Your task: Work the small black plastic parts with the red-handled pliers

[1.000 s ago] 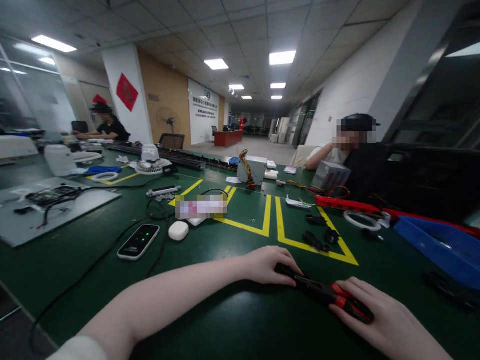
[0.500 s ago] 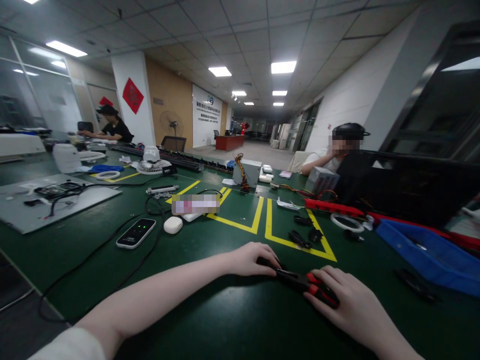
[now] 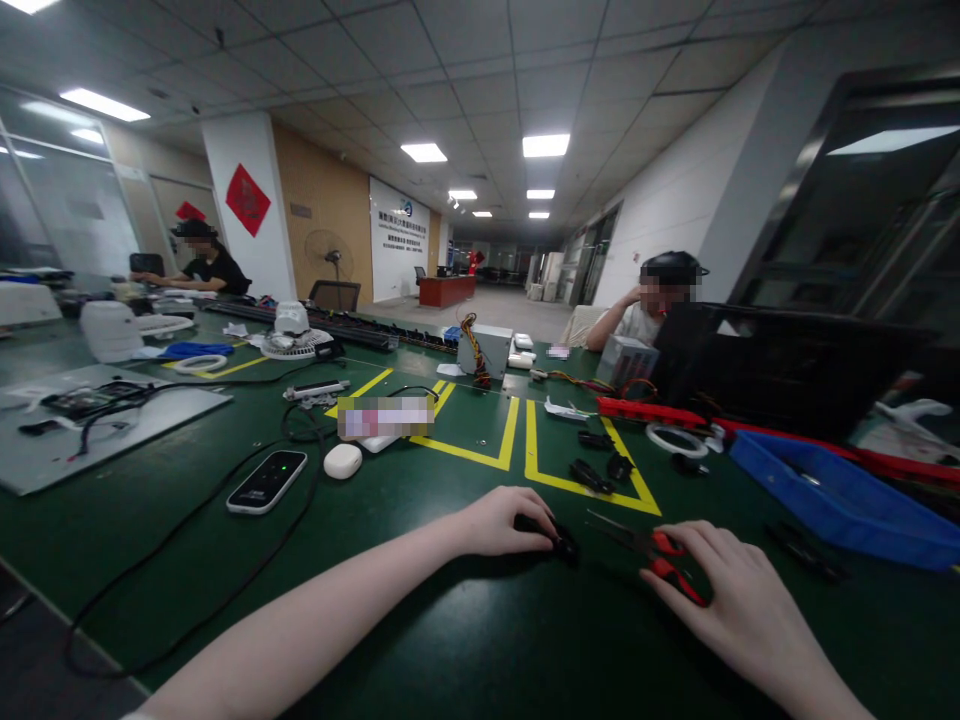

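My left hand (image 3: 504, 521) rests on the green table (image 3: 465, 640), its fingers curled over a small black part (image 3: 561, 542) that it pins down. My right hand (image 3: 733, 592) lies to the right, fingers wrapped round the red handles of a pair of pliers (image 3: 654, 548). The thin metal jaws of the pliers point left toward the black part and stand a little apart from it.
Several small black parts (image 3: 596, 470) lie inside a yellow-taped square. A blue bin (image 3: 840, 495) sits at the right, a phone (image 3: 268, 481) and a white case (image 3: 343, 460) with black cables at the left. One person sits across the table, another at the far left.
The pliers, which lay against the black part under my left hand, have drawn back to the right with my right hand. A gap now shows between jaws and part.
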The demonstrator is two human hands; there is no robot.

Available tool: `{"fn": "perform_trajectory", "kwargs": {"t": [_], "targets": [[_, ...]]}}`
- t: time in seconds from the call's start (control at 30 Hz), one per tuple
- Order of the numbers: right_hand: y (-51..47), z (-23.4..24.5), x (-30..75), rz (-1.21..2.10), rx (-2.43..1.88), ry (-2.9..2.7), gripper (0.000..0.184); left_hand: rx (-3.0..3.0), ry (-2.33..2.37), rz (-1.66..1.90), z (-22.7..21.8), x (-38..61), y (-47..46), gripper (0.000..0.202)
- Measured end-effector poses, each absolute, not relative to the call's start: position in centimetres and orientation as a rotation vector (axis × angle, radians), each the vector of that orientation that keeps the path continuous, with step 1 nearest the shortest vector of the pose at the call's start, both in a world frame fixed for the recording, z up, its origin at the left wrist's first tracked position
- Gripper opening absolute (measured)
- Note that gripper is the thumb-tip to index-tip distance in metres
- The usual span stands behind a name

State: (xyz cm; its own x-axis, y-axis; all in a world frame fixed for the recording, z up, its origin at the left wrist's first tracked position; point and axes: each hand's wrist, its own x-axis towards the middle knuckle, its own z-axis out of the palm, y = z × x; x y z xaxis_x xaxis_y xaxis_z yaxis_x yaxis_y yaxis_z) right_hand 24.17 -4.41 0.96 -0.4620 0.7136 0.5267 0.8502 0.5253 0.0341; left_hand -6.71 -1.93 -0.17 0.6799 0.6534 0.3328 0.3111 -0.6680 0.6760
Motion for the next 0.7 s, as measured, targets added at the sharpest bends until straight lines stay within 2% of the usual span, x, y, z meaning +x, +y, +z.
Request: {"fn": "perform_trajectory", "kwargs": {"t": [0.33,0.53,0.7], "targets": [[-4.9,0.7,24.5,-0.546,-1.308,-2.333,0.050,2.396,0.715,0.817,-1.0,-6.1,-1.2,0.018],[-5.7,1.1,22.3,-0.649,-1.235,-2.352,0.042,2.378,0.718,0.814,-1.0,-6.0,-1.2,0.018],[-6.1,0.8,21.2,-0.543,-1.196,-2.390,0.031,2.369,0.724,0.804,-1.1,-6.0,-1.2,0.015]]}}
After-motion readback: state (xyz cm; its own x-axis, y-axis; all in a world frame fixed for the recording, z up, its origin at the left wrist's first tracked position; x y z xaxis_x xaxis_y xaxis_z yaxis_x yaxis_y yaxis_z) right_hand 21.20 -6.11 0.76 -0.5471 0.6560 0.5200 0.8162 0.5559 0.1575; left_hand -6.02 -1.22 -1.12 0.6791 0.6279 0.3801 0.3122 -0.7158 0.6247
